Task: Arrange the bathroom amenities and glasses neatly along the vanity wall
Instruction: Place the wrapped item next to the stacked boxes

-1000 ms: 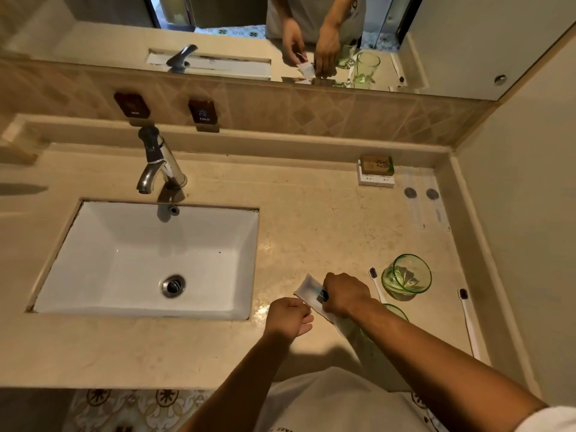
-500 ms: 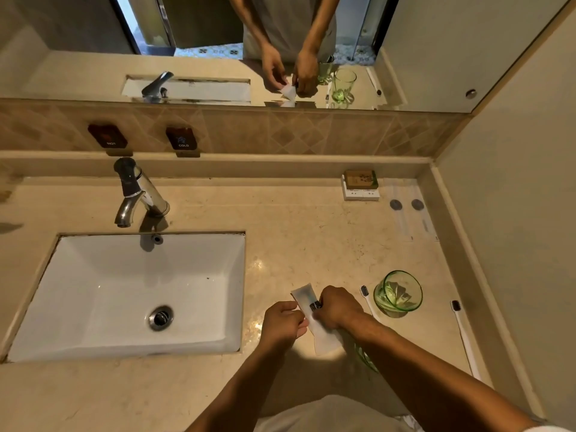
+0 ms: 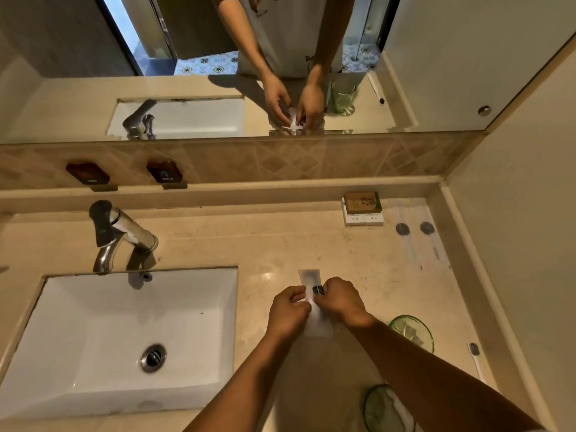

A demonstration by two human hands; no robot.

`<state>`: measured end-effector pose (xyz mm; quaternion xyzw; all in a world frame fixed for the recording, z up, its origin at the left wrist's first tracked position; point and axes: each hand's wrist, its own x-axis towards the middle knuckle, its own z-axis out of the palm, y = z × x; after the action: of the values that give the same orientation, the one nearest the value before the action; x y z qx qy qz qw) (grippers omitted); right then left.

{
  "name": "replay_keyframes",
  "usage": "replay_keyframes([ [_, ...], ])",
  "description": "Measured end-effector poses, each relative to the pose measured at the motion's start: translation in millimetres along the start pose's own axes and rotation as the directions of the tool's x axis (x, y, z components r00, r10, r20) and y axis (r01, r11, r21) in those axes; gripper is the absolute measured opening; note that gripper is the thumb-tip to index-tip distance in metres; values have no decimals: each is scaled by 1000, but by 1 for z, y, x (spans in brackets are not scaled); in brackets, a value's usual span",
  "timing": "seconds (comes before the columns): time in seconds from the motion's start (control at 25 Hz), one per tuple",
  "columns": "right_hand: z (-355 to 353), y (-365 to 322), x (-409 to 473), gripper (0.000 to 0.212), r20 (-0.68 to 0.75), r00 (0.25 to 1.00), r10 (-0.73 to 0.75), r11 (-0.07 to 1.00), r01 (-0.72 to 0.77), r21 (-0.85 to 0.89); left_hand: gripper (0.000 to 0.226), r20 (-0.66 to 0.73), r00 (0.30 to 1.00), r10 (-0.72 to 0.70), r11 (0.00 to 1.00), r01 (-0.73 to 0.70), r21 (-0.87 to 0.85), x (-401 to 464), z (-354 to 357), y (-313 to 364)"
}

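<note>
Nearest you, at the right front edge of the worktop, one green glass sits partly hidden under your right forearm. Just beyond it stands a second green glass with something folded inside, and a toothbrush lies near the right wall. An elbow swing could knock either glass toward the edge or into the other.

In the middle, your left hand and right hand both have a closed pinch grip on a thin white sachet, held just above the worktop, right of the sink. A small dark part shows at your right fingertips; I cannot tell what it is. If you pull the two grips apart too hard, the packet may tear or its contents slip out toward the basin.

Farther back, a brown box on a white soap pack already sits against the wall ledge, with two dark round spots to its right. When you carry the sachet and glasses there, crowding could push that stack askew.

The tap stands far left, well clear.
</note>
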<state>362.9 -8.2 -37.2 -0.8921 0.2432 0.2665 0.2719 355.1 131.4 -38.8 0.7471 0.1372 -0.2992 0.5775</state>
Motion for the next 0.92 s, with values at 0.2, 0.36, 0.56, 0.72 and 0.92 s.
replay_keyframes([
  [0.2,-30,-5,47,26,-56,998,29,990,-21,140,43,3,997,80,993,-80,90,49,14,38],
  [0.36,-47,-10,78,31,-175,984,-31,992,52,116,41,10,961,275,894,-260,365,82,24,57],
  [0.56,-51,-10,91,35,-219,975,-33,991,61,120,34,101,809,580,615,-515,597,110,22,41],
  [0.72,-53,-5,88,31,-299,950,-89,989,120,88,39,144,716,683,457,-573,680,112,17,32],
  [0.92,-45,3,81,27,-251,938,-241,970,241,-34,32,229,575,786,302,-679,669,110,19,34],
])
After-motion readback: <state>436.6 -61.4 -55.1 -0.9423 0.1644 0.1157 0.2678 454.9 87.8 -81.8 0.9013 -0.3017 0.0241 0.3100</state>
